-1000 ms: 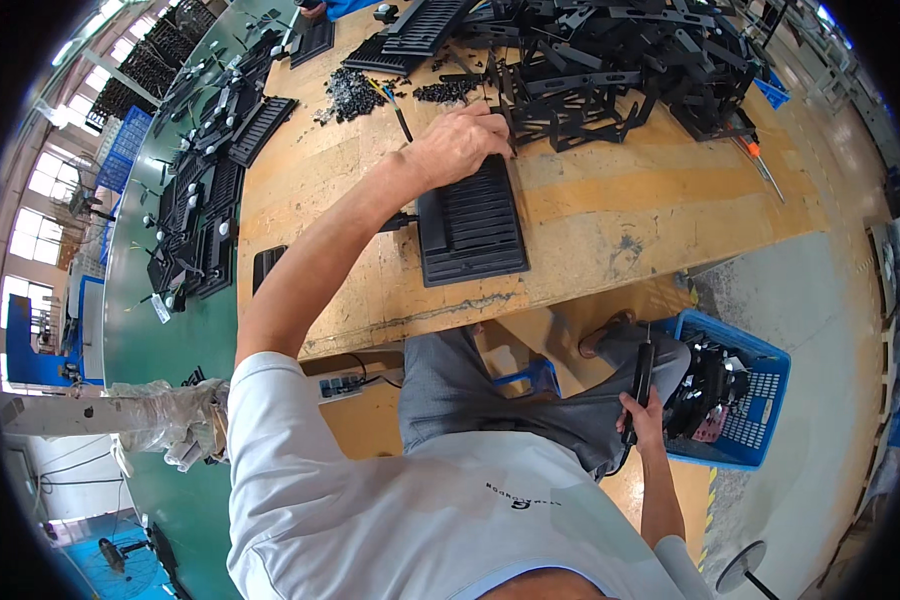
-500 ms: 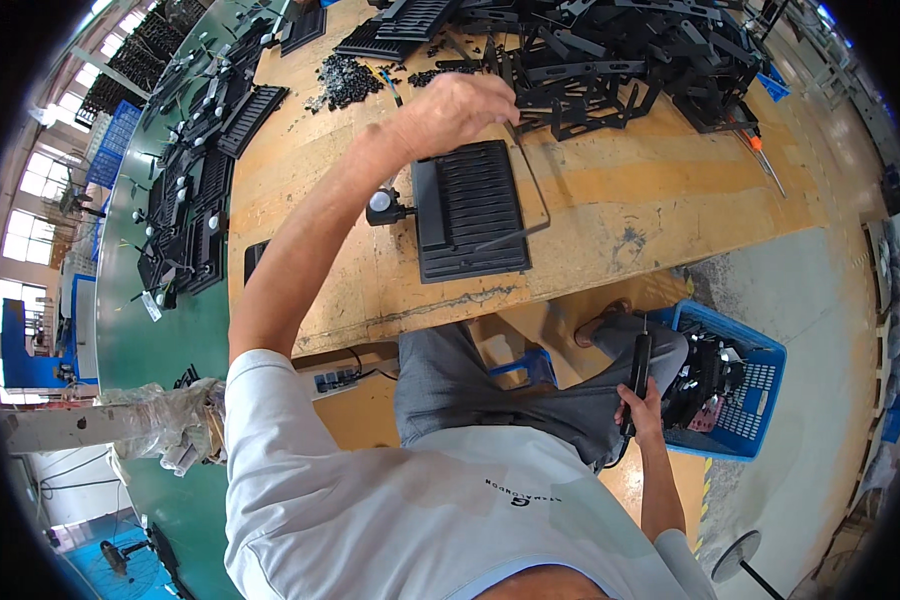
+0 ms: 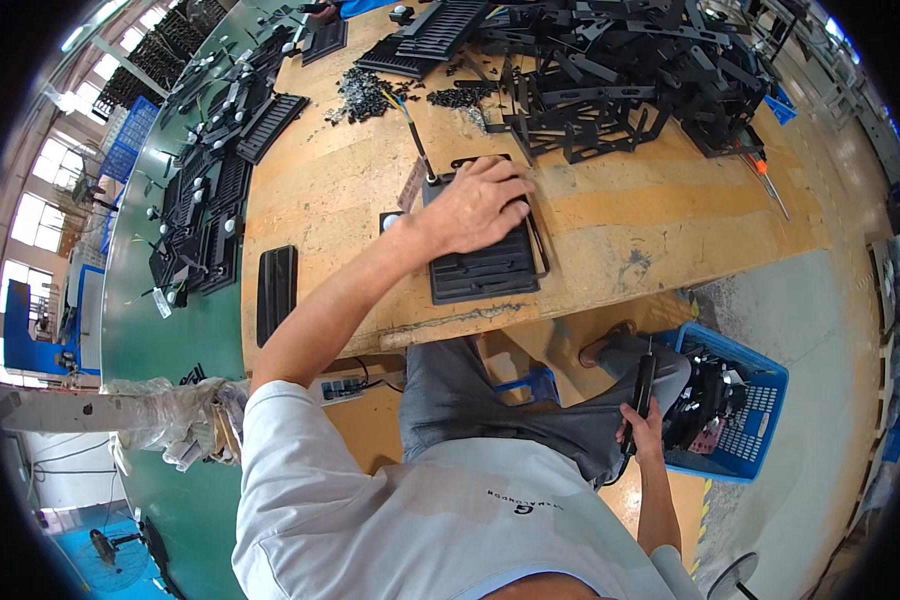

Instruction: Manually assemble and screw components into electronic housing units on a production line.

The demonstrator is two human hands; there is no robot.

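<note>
A black ribbed floodlight housing [image 3: 485,277] lies on the wooden table before me, with a white-domed sensor [image 3: 389,221] at its left side and a cable [image 3: 417,140] rising from its far end. Around its far and right edges sits a thin black U-shaped bracket [image 3: 541,250]. Spread over the housing and the bracket, my left hand [image 3: 478,205] has its fingers apart and hides much of both. Low beside my thigh, my right hand [image 3: 645,428] grips a black electric screwdriver [image 3: 644,382], its bit pointing up.
Black brackets [image 3: 610,90] are heaped at the far right, near an orange-handled screwdriver [image 3: 765,180]. Small screws [image 3: 365,95] lie in piles beyond the housing. Several floodlights [image 3: 205,200] line the green bench at left. A blue crate [image 3: 760,420] of parts stands by my right leg.
My left hand has come down and nearer, bringing the raised bracket down onto the housing; its fingers have spread. The cable now shows upright. My right hand still holds the electric screwdriver.
</note>
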